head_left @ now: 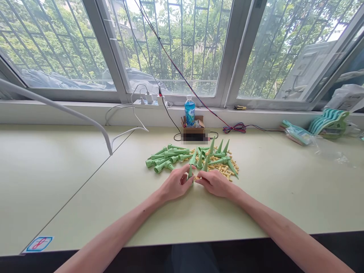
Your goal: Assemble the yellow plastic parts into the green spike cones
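Observation:
My left hand (178,182) is closed around a green plastic cone-shaped spike (190,172), which stands nearly upright with its point up. Close beside it, my right hand (214,182) pinches a small yellow plastic peg (196,178) at the spike's side; whether the peg is in the spike or only touching it I cannot tell. Beyond my hands lies a heap of small yellow pegs (224,172). Several green spikes stand upright among them, and more green spikes (167,156) lie in a loose pile to the left.
Behind the heap, a small cardboard box (200,122) stands against the wall with a blue-labelled bottle (189,112) in it. Coiled cable (234,128) lies to its right. Green hangers (328,123) and plastic wrapping occupy the far right. A white tube (85,115) arches over the pale table (113,204) at left.

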Motion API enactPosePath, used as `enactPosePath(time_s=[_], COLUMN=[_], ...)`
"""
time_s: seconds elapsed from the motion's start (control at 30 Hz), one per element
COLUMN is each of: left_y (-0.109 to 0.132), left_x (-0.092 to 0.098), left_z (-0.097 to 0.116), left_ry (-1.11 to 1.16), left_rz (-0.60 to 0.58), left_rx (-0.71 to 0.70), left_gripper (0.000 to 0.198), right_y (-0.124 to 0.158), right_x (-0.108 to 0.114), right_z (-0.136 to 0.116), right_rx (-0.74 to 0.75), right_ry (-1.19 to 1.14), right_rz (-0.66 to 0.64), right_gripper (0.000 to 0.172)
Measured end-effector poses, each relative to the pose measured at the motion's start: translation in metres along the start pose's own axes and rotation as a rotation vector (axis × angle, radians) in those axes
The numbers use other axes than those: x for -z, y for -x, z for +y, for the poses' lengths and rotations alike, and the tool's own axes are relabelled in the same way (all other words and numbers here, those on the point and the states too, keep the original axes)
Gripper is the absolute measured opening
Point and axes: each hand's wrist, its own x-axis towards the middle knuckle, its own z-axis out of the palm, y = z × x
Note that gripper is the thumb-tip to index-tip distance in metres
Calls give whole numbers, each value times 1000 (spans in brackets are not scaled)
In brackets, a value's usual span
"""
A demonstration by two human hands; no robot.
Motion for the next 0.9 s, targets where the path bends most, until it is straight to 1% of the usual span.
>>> enactPosePath(time_s=[0.13,0.4,0.73,0.8,0.9], left_y=[0,0,0,-1,-1], left_x=[0,0,-1,-1,-1], left_z=[1,0,1,1,2], left_ry=[10,6,43,67,107], left_rz=[6,4,-6,12,41], left_rx=[-3,-6,-4,-7,-2], left_gripper=[22,21,22,23,24], right_y=[1,1,1,1,1], right_x=[-1,-1,-4,-3,-1], right_z=[-1,1,6,5,2], right_rx=[-14,-3,41,33,10], right_ry=[-43,-50,-17,-17,-45], right_rz=[12,17,18,22,31], right_gripper=[13,12,24,23,15])
